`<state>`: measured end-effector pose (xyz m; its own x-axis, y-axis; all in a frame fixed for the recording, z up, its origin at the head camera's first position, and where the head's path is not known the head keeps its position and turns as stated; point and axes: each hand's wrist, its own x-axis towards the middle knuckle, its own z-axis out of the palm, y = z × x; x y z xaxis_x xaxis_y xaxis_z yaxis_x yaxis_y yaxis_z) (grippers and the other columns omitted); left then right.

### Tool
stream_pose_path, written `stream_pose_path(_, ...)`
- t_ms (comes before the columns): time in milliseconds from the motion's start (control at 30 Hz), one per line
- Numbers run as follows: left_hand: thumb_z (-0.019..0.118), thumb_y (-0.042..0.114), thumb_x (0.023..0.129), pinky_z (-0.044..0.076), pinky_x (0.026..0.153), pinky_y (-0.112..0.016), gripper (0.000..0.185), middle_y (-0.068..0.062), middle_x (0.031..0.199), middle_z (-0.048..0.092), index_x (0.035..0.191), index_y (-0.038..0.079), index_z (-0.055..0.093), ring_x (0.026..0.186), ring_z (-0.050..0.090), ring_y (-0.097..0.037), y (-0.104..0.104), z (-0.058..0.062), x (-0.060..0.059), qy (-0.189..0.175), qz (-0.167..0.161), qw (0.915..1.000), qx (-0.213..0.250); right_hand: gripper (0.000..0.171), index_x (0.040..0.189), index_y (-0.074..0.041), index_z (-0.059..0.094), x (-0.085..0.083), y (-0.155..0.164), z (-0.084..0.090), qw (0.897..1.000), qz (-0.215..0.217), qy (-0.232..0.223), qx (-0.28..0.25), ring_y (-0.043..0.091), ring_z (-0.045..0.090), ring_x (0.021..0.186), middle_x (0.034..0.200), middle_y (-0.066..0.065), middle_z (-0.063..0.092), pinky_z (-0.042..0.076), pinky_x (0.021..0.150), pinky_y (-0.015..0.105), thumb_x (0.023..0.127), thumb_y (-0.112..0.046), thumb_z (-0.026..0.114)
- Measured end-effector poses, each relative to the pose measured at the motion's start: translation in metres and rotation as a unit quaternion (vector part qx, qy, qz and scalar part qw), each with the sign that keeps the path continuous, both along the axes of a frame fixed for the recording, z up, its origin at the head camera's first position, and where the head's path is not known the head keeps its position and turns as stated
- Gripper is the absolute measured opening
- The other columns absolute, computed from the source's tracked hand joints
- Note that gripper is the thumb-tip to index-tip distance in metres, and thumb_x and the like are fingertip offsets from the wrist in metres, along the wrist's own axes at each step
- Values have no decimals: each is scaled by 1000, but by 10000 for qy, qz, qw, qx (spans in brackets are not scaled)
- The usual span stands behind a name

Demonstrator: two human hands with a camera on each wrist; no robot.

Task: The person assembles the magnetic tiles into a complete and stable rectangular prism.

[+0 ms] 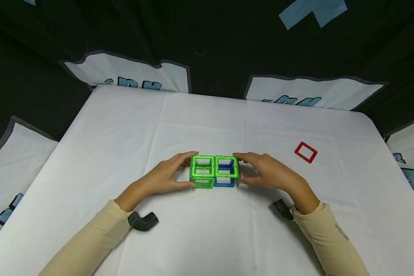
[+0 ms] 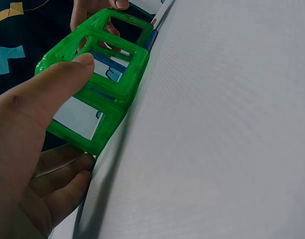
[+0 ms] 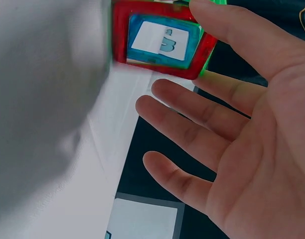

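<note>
Two joined cubes of magnetic tiles (image 1: pixel 215 167) stand on the white table, with green tiles on top and blue ones in the right cube. My left hand (image 1: pixel 163 177) holds the left end, thumb at the front corner and index finger at the back. At the right end, thumb and index finger of my right hand (image 1: pixel 272 170) span the red tile (image 3: pixel 121 35) that closes that side. The left wrist view shows the left thumb lying over a green frame (image 2: pixel 135 74). In the right wrist view the other fingers (image 3: pixel 187 134) extend loosely below the tile.
One loose red square tile (image 1: pixel 302 157) lies flat on the table to the right, beyond my right hand. Black wrist devices (image 1: pixel 143 221) sit by both cuffs. Dark curtains (image 1: pixel 214 50) with white printed panels hang past the far edge of the white tablecloth (image 1: pixel 200 237).
</note>
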<state>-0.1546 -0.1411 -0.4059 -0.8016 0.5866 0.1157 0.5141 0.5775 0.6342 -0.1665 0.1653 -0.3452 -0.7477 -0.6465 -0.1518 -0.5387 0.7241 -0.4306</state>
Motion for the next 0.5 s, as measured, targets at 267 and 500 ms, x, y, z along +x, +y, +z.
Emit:
stream_pose_path(267, 73, 38, 75, 47, 92, -36, 82, 0, 124, 52, 141, 23, 28, 109, 55, -14, 0, -1, -1, -41, -8, 10000, 32, 67, 136, -12, 42, 0, 1, 1, 10000, 10, 41, 2, 23, 56, 111, 126, 5, 56, 48, 91, 40, 79, -31, 71)
stream_pose_path(500, 73, 39, 75, 47, 91, -36, 82, 0, 124, 51, 141, 23, 27, 109, 55, -14, 0, -1, -1, -45, -30, 10000, 42, 67, 137, -12, 41, -4, 6, 4, 9998, -183, -69, 50, 25, 55, 113, 127, 9, 56, 46, 93, 44, 79, -31, 70)
